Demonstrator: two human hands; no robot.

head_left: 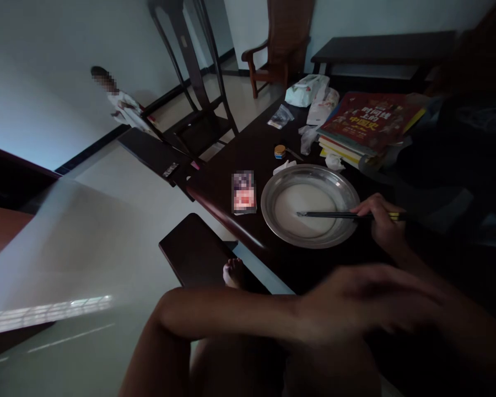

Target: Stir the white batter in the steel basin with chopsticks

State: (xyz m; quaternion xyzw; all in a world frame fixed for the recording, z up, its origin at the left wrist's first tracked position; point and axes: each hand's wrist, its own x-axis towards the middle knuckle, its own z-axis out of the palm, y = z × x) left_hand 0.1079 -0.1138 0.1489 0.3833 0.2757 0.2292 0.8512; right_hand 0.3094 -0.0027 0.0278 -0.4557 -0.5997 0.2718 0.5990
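My right hand (379,220) grips a pair of black chopsticks (328,214) with gold bands near the back end. Their tips are at the white liquid (303,201) in a wide, shallow metal basin (268,223), which rests on the dark table. Low in the picture, my left hand (367,300) reaches across in front of me to the right, beside and overlapping my right forearm. Motion smears its fingers, so their pose and any contact with the forearm are unclear.
Left of the basin lies a phone-like item with a blurred-out picture (243,193). Behind it are a small jar (280,151), crumpled tissue (334,161), stacked books (366,124) and plastic bags (308,91). A bare foot rests on a bench (194,248). Another person (128,110) stands far left.
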